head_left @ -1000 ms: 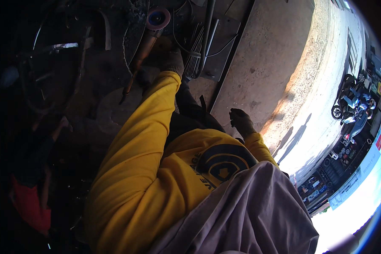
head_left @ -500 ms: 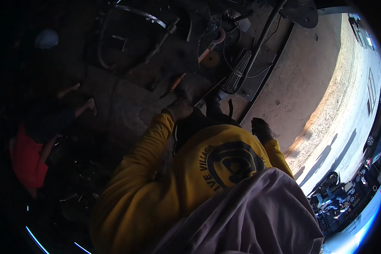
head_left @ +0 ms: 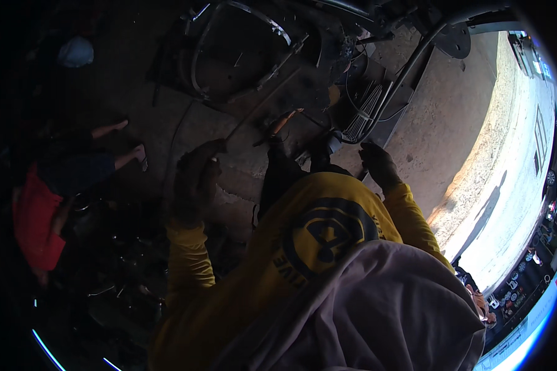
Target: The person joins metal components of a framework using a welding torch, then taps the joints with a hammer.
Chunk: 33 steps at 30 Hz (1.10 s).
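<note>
My left hand (head_left: 195, 179) is raised out to the left of my body, its fingers closed on a thin metal rod (head_left: 263, 102). The rod slants up and away to the right, over the dim floor. Close to my right side, my right hand (head_left: 379, 166) hangs with its fingers curled in; what they hold, if anything, is too dark to make out. On the floor by my feet lies an orange-handled tool (head_left: 286, 122), its kind unclear. A bundle of thin metal rods (head_left: 364, 112) lies ahead of my right hand.
Farther off sits a curved metal frame (head_left: 198, 52), with a long bent pipe (head_left: 408, 62) at the far right. A person in a red top (head_left: 40, 219) is at the left. Pale round object (head_left: 76, 52) lies far left. Sunlit ground (head_left: 507, 185) stretches along the right.
My left hand has swung outward to the left with the rod, away from my lap. My right hand has risen slightly. The view has shifted a little.
</note>
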Available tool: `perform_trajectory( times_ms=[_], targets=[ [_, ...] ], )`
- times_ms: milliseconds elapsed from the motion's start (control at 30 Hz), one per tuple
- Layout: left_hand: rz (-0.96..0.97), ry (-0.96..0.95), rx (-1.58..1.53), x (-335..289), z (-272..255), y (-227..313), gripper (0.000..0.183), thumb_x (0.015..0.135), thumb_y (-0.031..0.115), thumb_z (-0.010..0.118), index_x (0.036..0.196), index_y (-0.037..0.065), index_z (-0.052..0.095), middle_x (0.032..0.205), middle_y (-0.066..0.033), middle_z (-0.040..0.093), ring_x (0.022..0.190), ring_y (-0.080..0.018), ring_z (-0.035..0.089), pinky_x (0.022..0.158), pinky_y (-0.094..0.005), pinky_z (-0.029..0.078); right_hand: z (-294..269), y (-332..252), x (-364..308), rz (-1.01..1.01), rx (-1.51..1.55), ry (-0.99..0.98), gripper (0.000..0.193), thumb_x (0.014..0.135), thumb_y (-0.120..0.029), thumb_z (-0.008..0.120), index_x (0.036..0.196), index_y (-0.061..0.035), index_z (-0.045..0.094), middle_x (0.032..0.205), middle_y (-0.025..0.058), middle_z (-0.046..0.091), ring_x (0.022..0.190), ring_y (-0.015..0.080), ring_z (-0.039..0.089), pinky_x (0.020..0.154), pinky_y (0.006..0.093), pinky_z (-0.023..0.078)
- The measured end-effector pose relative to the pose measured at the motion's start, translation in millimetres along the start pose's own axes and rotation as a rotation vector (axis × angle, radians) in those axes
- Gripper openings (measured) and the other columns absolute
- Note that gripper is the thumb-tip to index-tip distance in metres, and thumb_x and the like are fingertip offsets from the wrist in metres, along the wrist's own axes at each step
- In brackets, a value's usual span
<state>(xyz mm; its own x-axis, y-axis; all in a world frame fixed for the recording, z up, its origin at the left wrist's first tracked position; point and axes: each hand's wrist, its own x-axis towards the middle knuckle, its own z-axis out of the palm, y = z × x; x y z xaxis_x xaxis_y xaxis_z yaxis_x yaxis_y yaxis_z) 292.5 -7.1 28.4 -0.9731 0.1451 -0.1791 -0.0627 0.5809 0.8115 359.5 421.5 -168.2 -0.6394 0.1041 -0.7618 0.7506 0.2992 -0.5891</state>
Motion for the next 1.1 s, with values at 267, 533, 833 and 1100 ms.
perform_trajectory(
  times_ms=[267, 533, 833, 1100],
  targets=[
    [0.42, 0.255, 0.34, 44.0, 28.8, -72.2, 0.029, 0.096, 0.012, 0.059, 0.124, 0.008, 0.066, 0.104, -0.0095, 0.07, 0.09, -0.0253, 0.066, 0.081, -0.0378, 0.049, 8.5, 37.1, 7.2, -0.298, -0.279, 0.062, 0.032, 0.097, -0.021, 0.064, 0.126, -0.0079, 0.064, 0.106, 0.0061, 0.07, 0.071, 0.0146, 0.067, 0.068, 0.0297, 0.055],
    [0.444, 0.254, 0.44, 56.3, 41.6, -84.4, 0.034, 0.095, 0.011, 0.06, 0.129, 0.013, 0.064, 0.094, -0.008, 0.068, 0.085, -0.0243, 0.065, 0.079, -0.0386, 0.049, 16.9, 23.5, 1.6, -0.196, -0.356, -0.007, 0.033, 0.092, -0.016, 0.063, 0.125, -0.0105, 0.065, 0.126, 0.009, 0.064, 0.11, 0.022, 0.065, 0.091, 0.034, 0.055],
    [0.437, 0.246, 0.441, 61.0, 51.8, -86.9, 0.035, 0.093, 0.013, 0.063, 0.128, 0.016, 0.065, 0.081, -0.0062, 0.065, 0.074, -0.0252, 0.065, 0.068, -0.0389, 0.05, 18.7, 17.6, -3.0, -0.221, -0.367, 0.02, 0.032, 0.094, -0.018, 0.064, 0.125, -0.0089, 0.065, 0.126, 0.0112, 0.064, 0.107, 0.0254, 0.066, 0.089, 0.0342, 0.056],
    [0.414, 0.311, 0.501, 65.1, 55.3, -78.6, 0.035, 0.089, 0.017, 0.067, 0.124, 0.02, 0.067, 0.087, -0.0064, 0.066, 0.077, -0.0255, 0.065, 0.07, -0.038, 0.052, 8.3, 47.7, 11.0, -0.259, -0.46, -0.005, 0.032, 0.096, -0.022, 0.06, 0.125, -0.0087, 0.065, 0.128, 0.0104, 0.064, 0.111, 0.0249, 0.065, 0.093, 0.0347, 0.054]
  ],
)
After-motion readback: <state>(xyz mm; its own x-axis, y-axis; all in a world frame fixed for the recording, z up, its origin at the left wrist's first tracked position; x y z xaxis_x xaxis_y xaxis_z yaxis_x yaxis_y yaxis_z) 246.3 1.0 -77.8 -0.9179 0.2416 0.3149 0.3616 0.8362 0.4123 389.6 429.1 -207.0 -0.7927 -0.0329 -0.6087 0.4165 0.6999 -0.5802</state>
